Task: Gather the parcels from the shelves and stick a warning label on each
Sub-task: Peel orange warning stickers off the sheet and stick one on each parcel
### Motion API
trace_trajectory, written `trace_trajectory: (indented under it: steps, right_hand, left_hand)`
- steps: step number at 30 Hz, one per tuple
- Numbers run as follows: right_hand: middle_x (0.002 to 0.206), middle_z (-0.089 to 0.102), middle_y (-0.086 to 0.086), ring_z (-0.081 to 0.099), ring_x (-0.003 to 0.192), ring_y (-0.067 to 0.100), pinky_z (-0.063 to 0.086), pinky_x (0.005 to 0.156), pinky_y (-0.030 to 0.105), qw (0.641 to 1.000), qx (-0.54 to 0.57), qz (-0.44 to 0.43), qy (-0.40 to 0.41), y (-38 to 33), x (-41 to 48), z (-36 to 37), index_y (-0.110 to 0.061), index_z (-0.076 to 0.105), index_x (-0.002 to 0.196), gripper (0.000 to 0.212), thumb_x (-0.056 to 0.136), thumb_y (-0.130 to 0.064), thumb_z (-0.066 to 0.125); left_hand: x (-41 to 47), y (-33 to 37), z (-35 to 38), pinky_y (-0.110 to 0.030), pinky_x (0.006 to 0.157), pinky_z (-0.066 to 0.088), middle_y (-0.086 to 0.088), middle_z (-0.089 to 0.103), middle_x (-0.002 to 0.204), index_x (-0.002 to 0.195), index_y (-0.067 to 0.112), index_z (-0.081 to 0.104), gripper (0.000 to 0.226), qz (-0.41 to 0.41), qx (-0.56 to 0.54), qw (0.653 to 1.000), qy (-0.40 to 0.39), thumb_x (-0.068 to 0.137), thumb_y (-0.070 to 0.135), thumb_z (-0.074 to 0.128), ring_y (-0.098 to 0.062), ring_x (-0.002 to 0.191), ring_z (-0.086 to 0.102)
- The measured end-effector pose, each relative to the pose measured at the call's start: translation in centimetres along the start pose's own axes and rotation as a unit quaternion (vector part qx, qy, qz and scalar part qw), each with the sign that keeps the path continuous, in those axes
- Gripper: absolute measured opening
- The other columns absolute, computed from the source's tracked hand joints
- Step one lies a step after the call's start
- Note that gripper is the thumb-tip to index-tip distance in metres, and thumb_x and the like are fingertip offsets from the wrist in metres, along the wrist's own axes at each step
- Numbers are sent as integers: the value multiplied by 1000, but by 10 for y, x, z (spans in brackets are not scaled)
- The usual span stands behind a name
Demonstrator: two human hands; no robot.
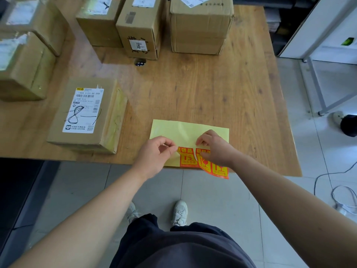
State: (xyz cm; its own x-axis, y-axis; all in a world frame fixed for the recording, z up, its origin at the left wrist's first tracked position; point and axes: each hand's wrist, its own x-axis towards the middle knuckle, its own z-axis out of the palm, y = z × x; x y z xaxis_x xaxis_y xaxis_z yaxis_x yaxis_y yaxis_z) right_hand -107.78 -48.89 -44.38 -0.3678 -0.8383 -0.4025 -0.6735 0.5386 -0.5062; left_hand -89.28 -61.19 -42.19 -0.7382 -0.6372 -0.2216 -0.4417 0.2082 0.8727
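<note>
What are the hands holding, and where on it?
The left hand pinches the yellow backing sheet near its left side; the right hand pinches a red warning label at its top.

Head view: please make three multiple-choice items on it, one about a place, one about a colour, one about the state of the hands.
1. Where does the pale yellow paper backing sheet lie? A: at the near edge of the wooden table. B: on a box. C: on the floor.
2. What colour are the rectangular warning labels? A: blue. B: red-orange. C: green.
3. What do the left hand and the right hand do? A: lift a box. B: rest flat. C: pinch at the sheet and labels.
Answers: A, the sheet reaches the table's front edge; B, they are red-orange with yellow print; C, curled fingertips meet on the label row.
</note>
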Motion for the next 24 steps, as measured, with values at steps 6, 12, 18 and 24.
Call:
trace_trajectory:
  steps: [6, 12, 18, 24]
  right_hand:
    - [123, 37, -6, 48, 106, 15, 55, 77, 25, 999, -18, 33, -22, -10, -2, -3, -25, 48, 125, 62, 73, -36, 80]
    - [122, 45, -2, 50, 108, 17, 52, 85, 31, 996, -85, 17, -17, -21, 5, -9, -24, 52, 125, 54, 76, -28, 77]
    - [87, 66, -2, 55, 72, 10, 42, 60, 20, 986, 116, -56, 103, -85, 22, -42, -15, 70, 99, 18, 94, -25, 55]
    - [70, 61, -1, 42, 44, -1, 31, 42, 10, 971, 218, -63, 80, -139, 43, -51, -12, 71, 87, 17, 91, -25, 62]
  left_hand:
    - [-1, 12, -22, -33, 83, 56, 0, 69, 86, 84, 19, 63, 9, -35, -111, 992, 58, 92, 16, 60, -14, 82, 68]
    - [8, 28, -53, -32, 73, 58, -6, 70, 84, 83, 19, 64, 10, -22, -108, 987, 114, 91, 14, 61, -16, 79, 70]
    - [18, 40, -84, -23, 59, 57, -5, 69, 77, 85, 13, 66, 10, -13, -84, 981, 176, 93, 13, 59, -9, 65, 68]
    - [31, 43, -117, -31, 63, 59, -6, 69, 78, 81, 21, 63, 17, -25, -107, 972, 209, 95, 13, 56, -16, 70, 69]
